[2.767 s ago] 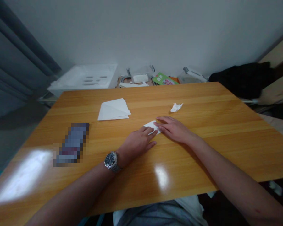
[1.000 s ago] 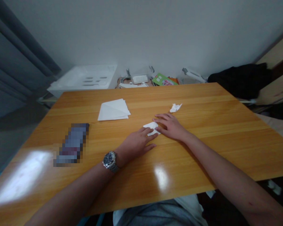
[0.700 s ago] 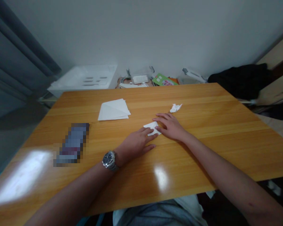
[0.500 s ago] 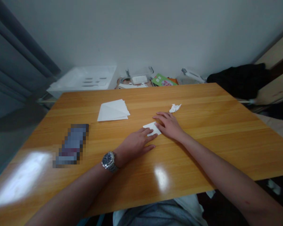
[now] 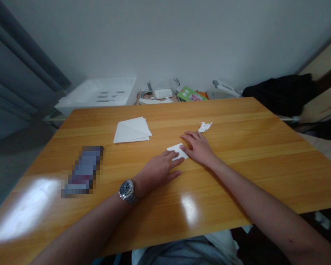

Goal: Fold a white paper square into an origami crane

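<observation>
A small folded piece of white paper [image 5: 175, 149] lies on the wooden table [image 5: 251, 147] near its middle. My left hand [image 5: 158, 170], with a wristwatch on the wrist, lies flat with its fingers stretched out, fingertips resting on the paper's near edge. My right hand [image 5: 199, 148] lies flat on the paper's right side, fingers extended and pressing it down. Most of the paper is hidden under the two hands.
A stack of white paper sheets [image 5: 132, 130] lies at the far left-centre. A small crumpled white scrap [image 5: 205, 127] sits just beyond my right hand. A blurred dark flat object [image 5: 84, 170] rests at the left. Clutter, a white tray [image 5: 99, 92] and dark cloth [image 5: 281, 92] lie behind the table.
My right hand has shifted a little over the folded paper, sliding slightly back toward me. My left hand has stayed almost still on the paper's near edge.
</observation>
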Motion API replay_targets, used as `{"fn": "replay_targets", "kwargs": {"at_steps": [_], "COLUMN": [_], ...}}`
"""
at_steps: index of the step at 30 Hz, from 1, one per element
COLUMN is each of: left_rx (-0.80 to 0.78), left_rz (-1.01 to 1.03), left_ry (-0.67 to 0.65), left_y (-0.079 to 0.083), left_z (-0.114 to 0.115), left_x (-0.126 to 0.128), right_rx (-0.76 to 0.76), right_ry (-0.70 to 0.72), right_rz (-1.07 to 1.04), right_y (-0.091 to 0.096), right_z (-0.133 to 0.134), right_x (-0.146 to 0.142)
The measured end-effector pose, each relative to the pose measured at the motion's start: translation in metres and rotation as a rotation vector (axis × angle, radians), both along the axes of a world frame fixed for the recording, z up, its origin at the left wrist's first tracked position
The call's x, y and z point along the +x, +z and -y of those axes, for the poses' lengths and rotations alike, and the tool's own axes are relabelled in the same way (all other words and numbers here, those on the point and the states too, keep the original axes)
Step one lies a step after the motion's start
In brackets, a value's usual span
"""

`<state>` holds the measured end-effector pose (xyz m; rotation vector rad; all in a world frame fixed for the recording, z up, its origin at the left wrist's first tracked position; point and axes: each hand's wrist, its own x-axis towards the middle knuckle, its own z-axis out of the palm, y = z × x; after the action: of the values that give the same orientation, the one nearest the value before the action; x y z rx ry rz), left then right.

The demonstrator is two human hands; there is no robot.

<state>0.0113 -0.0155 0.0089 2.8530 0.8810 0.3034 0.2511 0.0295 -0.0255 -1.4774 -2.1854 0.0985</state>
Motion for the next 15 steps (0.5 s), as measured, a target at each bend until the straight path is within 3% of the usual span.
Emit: {"fn": "replay_targets", "kwargs": {"at_steps": [6, 11, 15], "left_rx": [0.003, 0.058, 0.061], "left_rz": [0.021, 0.065, 0.08], "left_ry": [-0.003, 0.003, 0.032], "left_y": [-0.004, -0.011, -0.012], "left_z": [-0.003, -0.011, -0.014], "left_x": [-0.002, -0.006, -0.007], "right_rx": [0.019, 0.052, 0.064], "right_ry": [0.01, 0.236, 0.318], "right_rz": [-0.036, -0.102, -0.056], "right_y": [-0.001, 0.001, 0.003], "right_z": [-0.001, 0.0, 0.001], "right_x": [0.001, 0.015, 0.023]}}
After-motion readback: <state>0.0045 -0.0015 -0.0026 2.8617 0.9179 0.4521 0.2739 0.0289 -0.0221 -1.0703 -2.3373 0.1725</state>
